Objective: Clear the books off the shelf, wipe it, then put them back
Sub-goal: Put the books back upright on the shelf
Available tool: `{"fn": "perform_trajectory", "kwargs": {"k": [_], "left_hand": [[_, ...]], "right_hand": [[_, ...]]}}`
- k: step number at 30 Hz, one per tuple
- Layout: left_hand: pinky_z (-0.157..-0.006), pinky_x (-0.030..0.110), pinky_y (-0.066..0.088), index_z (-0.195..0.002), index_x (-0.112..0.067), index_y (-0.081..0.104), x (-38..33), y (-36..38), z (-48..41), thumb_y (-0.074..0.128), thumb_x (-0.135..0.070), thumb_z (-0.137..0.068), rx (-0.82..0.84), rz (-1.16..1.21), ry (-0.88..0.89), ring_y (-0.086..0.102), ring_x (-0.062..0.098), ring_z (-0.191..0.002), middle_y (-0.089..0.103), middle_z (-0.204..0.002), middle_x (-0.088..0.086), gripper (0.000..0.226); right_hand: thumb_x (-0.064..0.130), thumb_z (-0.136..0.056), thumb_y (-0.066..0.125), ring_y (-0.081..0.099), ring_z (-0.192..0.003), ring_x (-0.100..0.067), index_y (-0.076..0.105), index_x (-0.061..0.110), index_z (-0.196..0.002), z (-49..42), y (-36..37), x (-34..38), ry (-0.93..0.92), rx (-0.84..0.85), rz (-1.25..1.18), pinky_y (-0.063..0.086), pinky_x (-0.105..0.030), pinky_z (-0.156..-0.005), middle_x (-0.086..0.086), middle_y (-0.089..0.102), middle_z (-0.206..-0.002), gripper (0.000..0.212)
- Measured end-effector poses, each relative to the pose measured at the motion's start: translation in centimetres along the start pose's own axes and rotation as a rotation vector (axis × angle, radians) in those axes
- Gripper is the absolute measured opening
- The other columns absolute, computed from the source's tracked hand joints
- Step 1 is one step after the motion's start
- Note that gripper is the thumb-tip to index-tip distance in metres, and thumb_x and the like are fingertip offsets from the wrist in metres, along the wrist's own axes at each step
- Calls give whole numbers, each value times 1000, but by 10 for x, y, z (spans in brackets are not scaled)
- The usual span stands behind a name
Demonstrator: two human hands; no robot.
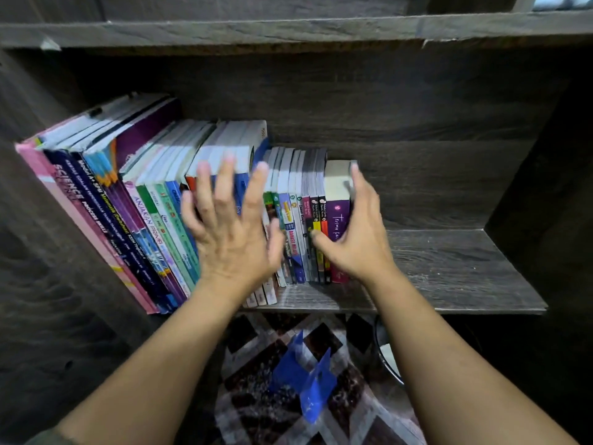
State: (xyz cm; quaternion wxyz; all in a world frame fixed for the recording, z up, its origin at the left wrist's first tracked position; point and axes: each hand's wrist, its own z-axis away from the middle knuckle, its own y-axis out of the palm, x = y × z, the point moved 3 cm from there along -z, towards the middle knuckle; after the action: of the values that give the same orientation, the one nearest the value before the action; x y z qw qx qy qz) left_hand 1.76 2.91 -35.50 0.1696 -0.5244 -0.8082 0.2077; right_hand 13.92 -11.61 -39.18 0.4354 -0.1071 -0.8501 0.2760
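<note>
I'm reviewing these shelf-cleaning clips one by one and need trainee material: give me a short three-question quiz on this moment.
1. True or false: the right hand wraps the purple book at the right end of the row of books.
2. The left hand is: A) gripping a cloth; B) spread open in front of the book spines; C) resting on the rug.
3. Which part of the shelf board is bare of books?

Key: 1 true, its fingers reach over the book's far side and its thumb lies on the spines. 2 B. 3 The right part, beyond the purple book.
</note>
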Motion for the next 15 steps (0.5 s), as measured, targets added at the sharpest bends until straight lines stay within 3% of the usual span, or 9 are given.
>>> {"fn": "perform_trajectory", "kwargs": {"k": [2,5,11,15], "left_hand": [[-114,51,4,-150,-13,23,8,-3,-7,56,-37,-84,44,28,-4,9,37,-143,18,-154,18,78],[-114,53,8,-146,-10,28,9,-4,-10,54,-33,-87,82,31,22,20,37,-138,33,-143,18,69],[-115,51,9,-140,-10,34,9,-4,-11,55,-29,-84,66,43,23,25,33,-132,31,-136,13,62],[-115,48,5,-139,-11,33,10,-5,-12,55,-29,-82,70,58,14,25,32,-131,32,-136,12,64]], "right_hand": [[55,-72,72,18,-144,-31,1,47,-149,-2,-2,19,-100,-57,82,32,-52,-110,-9,5,-159,105],[64,-73,70,7,-146,-34,10,48,-149,-2,11,25,-88,-18,201,30,-57,-111,-8,-6,-160,98],[47,-77,75,9,-143,-31,24,38,-147,-6,15,13,-80,-38,178,30,-52,-111,-5,-6,-159,88],[40,-78,73,6,-144,-27,20,31,-148,-3,17,12,-98,-90,139,24,-51,-112,-6,-8,-159,87]]}}
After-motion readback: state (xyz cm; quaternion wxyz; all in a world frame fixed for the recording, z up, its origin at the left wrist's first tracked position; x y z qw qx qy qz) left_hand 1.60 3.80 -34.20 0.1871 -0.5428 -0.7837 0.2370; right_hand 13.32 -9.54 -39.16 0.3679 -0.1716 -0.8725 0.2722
